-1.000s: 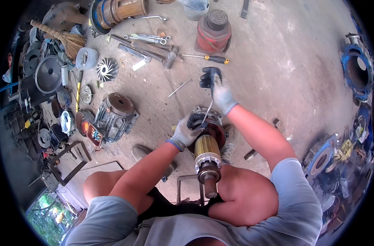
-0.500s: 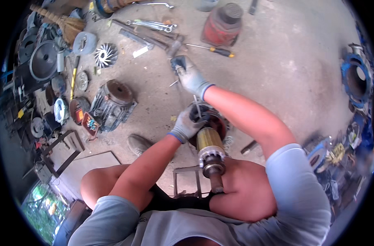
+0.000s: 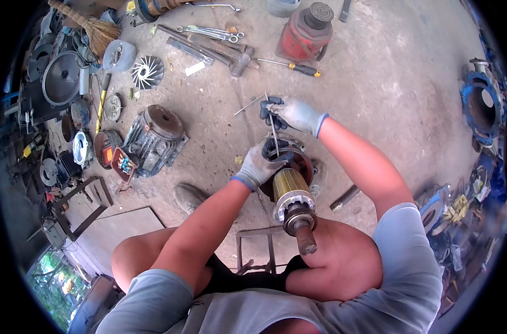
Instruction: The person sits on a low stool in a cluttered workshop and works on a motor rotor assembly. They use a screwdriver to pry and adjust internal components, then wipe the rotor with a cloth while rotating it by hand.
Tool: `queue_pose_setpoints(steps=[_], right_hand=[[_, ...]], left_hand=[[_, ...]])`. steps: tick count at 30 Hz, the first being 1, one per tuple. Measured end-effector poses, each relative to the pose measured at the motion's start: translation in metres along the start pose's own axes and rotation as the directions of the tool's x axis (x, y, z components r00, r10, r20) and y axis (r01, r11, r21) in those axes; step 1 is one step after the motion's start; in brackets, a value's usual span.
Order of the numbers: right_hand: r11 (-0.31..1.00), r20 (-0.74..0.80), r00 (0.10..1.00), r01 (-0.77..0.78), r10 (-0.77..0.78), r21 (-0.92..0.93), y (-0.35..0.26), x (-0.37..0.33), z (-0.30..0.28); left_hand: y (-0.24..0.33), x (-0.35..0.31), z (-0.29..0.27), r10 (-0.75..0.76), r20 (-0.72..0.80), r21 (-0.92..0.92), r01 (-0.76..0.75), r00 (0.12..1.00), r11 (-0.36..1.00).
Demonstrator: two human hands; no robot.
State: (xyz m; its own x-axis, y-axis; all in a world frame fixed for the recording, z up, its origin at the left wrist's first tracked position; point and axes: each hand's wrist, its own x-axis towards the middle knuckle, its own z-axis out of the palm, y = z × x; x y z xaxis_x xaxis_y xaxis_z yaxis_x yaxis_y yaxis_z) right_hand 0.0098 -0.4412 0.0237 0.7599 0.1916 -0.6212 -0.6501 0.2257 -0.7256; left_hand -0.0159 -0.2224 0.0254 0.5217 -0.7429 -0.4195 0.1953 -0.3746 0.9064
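A thin metal rod stands slanted above a motor rotor, whose bearing and shaft rest against my right thigh. My left hand, in a grey glove with dark fingers, closes round the rod's lower part, beside the rotor's reddish end housing. My right hand, gloved alike, has its fingers closed at the rod's upper part. The rod's lower tip is hidden near the left fingers. Another thin rod lies on the floor left of my right hand.
Ahead lie a hammer, spanners, a screwdriver and a red jack. To the left are a motor casing, a fan wheel and a parts tray. A blue flanged ring stands at right.
My right hand has come back from near the hammer to the upper part of the rod. My left hand stays low on it, and the rotor's shaft end appears slightly farther right.
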Motion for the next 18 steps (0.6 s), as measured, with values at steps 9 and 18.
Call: queue_pose_setpoints(steps=[9,18], right_hand=[[0.991,-0.331,0.944,-0.031,-0.015,-0.132,0.018,0.006,0.001],[0.863,-0.526,0.850,0.268,-0.003,0.428,0.065,-0.127,0.011]], left_hand=[[-0.063,-0.003,0.000,0.137,-0.148,-0.062,-0.147,0.979,0.987],[-0.043,-0.010,-0.004,0.122,-0.233,-0.068,-0.141,0.965,0.988]])
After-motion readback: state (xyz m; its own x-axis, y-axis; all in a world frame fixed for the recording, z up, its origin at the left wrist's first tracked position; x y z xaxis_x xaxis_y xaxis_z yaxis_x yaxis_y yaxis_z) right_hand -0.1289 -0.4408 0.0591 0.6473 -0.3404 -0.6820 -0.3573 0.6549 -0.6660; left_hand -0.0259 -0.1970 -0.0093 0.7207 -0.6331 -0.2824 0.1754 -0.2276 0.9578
